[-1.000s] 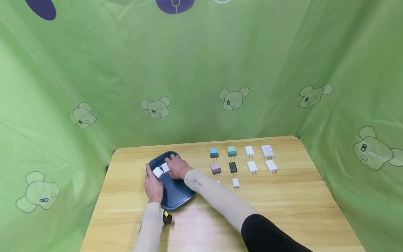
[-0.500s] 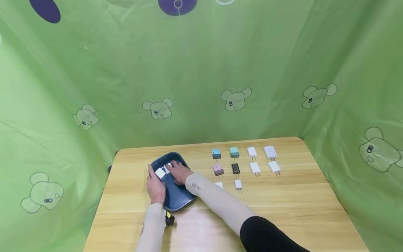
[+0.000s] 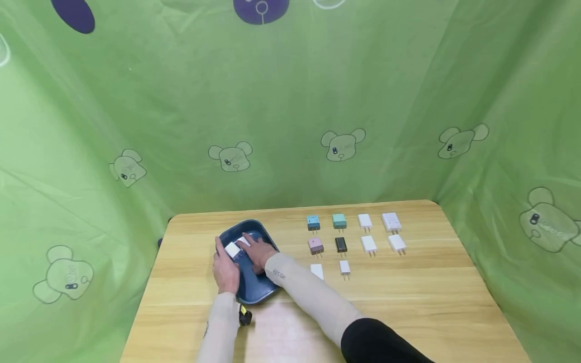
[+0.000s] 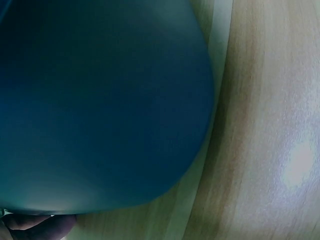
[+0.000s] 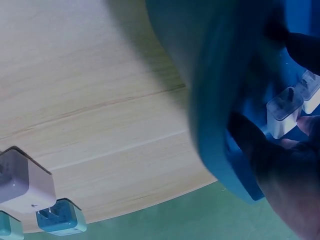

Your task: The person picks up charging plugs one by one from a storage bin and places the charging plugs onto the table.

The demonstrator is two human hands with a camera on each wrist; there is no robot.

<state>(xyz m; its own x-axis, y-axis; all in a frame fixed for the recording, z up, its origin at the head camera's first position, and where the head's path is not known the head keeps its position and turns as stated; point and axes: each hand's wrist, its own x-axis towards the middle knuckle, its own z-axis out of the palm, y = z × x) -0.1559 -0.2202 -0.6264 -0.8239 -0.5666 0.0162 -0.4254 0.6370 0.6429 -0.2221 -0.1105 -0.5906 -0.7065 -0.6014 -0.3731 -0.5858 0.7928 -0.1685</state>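
Observation:
A dark blue plastic basin (image 3: 256, 288) sits tilted at the left of the table, its outer side filling much of the left wrist view. My left hand (image 3: 225, 271) holds the basin by its left rim, with fingertips (image 4: 47, 227) below the edge. Inside, two white chargers lie side by side: a left charger (image 3: 233, 250) close to my left thumb, and a right charger (image 3: 243, 241) under the fingers of my right hand (image 3: 259, 253). In the right wrist view those fingers are spread, one touching a white charger (image 5: 284, 112).
Right of the basin, chargers stand in rows, prongs toward me: a blue one (image 3: 313, 222), a green one (image 3: 339, 220), a pink one (image 3: 315, 245), a black one (image 3: 341, 244) and several white ones, including a wide one (image 3: 391, 222). A green curtain (image 3: 290, 171) hangs behind the table.
My right fingers have loosened and spread over the right-hand white charger, which has shifted slightly within the basin. My left hand keeps its hold on the rim. The head view has shifted slightly.

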